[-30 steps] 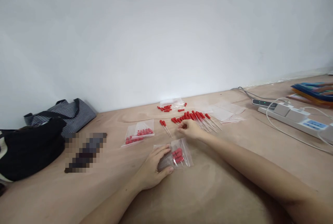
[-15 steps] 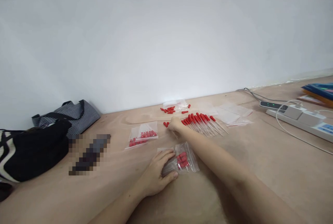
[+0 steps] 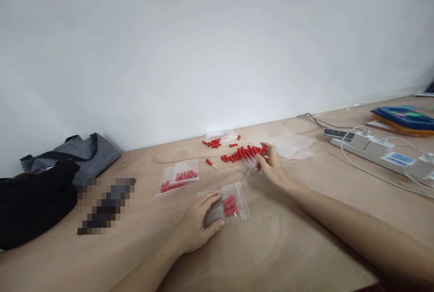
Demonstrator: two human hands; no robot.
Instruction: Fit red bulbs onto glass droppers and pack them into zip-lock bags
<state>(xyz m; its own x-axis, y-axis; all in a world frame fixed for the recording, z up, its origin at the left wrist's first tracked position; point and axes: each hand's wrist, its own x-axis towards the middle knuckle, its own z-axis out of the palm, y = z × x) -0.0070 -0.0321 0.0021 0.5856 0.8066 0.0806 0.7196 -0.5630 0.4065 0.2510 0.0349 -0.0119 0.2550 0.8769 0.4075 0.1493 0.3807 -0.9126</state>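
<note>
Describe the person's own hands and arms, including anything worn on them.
The left hand and right hand are bare, without gloves. No sleeve, watch or bracelet shows on the left forearm or right forearm. A small dark spot marks the left one near the wrist.

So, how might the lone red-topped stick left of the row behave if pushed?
The lone red-topped stick would probably roll, since its head looks rounded. Its thin, pale stem suggests it is light, and perhaps easily snapped.
</note>
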